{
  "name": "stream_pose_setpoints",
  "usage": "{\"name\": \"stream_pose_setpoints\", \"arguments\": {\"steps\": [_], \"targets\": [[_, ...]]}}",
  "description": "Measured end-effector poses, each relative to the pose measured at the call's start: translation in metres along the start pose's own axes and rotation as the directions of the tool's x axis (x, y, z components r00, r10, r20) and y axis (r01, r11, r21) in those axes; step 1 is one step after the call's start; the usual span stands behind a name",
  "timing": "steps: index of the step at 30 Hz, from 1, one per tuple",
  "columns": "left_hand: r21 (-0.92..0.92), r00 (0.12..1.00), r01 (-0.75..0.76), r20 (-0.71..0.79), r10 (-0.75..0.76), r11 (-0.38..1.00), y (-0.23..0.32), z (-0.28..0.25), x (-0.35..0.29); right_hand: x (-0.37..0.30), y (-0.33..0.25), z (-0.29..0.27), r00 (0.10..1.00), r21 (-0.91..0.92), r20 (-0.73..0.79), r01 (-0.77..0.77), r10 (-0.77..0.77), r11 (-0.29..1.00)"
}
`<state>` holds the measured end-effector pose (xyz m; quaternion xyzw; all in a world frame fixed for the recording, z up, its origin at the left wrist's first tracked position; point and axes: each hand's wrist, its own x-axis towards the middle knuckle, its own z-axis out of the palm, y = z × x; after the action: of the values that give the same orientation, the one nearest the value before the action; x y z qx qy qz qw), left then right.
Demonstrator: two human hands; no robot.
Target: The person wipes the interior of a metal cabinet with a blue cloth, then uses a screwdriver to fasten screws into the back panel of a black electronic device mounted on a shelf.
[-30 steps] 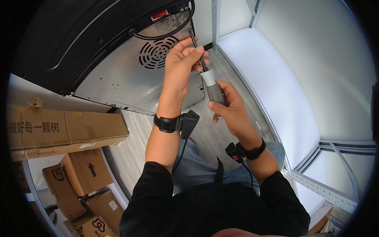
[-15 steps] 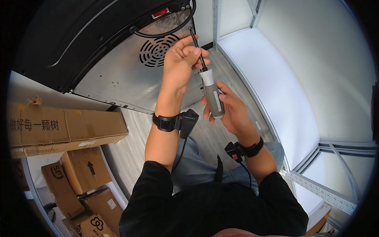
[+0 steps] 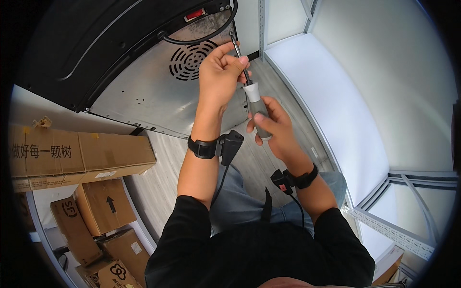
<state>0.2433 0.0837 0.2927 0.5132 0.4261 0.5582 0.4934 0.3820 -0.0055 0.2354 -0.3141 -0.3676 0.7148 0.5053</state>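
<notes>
A screwdriver (image 3: 257,108) with a grey handle, pale collar and dark shaft points up and slightly left. Its tip meets the right edge of a metal panel (image 3: 153,93) near the top, where a screw seems to sit, too small to make out. My left hand (image 3: 222,72) pinches the shaft between thumb and fingers, close to the panel's round vent slots (image 3: 192,61). Around the handle my right hand (image 3: 274,126) is closed, its thumb lying across the grip. The panel belongs to a large black-edged appliance (image 3: 96,43) with a red switch (image 3: 195,15).
A black cable (image 3: 201,42) loops across the panel's top. Cardboard boxes (image 3: 113,153) are stacked on a shelf at the left. To the right stands a white shelf unit (image 3: 331,105) with metal uprights. Wood-look floor (image 3: 153,185) shows below the panel.
My right hand has shifted slightly up and left, and its thumb has rolled across the screwdriver's handle. The left thumb has moved a little up and right along the shaft.
</notes>
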Motion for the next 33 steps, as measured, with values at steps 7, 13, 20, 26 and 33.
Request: {"name": "stream_pose_setpoints", "arguments": {"steps": [7, 13, 20, 26, 33], "targets": [[-0.085, 0.997, 0.071, 0.007, -0.070, 0.994, 0.012, 0.001, -0.004, 0.001, -0.004, -0.004, 0.994, 0.179, 0.096, -0.067, 0.051, 0.982], [0.020, 1.000, 0.013, 0.001, -0.013, 1.000, 0.006, 0.000, 0.000, 0.003, 0.009, -0.006, 0.997, -0.161, -0.055, 0.038, -0.047, 0.986], [0.030, 0.999, 0.009, -0.037, -0.007, 1.000, 0.004, 0.003, 0.002, 0.005, 0.006, -0.005, 0.999, -0.012, -0.030, 0.026, -0.026, 1.000], [0.001, 0.999, 0.035, -0.036, -0.035, 0.999, 0.008, 0.002, 0.000, 0.006, 0.005, -0.011, 0.998, 0.059, 0.052, -0.027, 0.024, 0.998], [-0.009, 0.999, 0.041, -0.002, -0.041, 0.999, 0.009, 0.000, 0.000, 0.003, 0.006, -0.011, 1.000, -0.038, 0.007, 0.008, -0.007, 0.999]]}}
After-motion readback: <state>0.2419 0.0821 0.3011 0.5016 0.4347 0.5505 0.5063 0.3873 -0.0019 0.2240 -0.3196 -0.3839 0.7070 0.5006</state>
